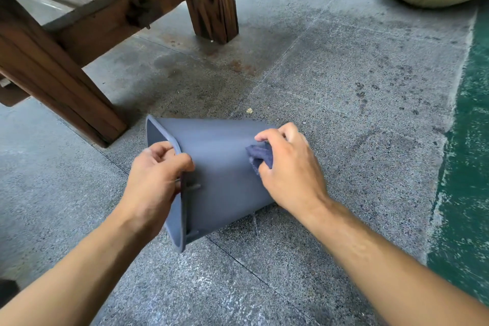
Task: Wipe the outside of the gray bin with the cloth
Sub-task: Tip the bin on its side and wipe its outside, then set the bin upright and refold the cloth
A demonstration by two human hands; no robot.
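On a speckled gray concrete floor (330,66), beside a dark wooden bench leg (87,103), the smooth gray plastic bin (217,167) lies on its side, mouth pointing left. The left hand (156,174) clenches its rim; the right hand (288,164) grips a crumpled blue-gray cloth (260,155) pressed against the upper wall near the base. Wiping looks underway (1 face reached). Next, likely roll the bin to expose hidden sides; open floor lies to the right, the bench leg crowds the left.
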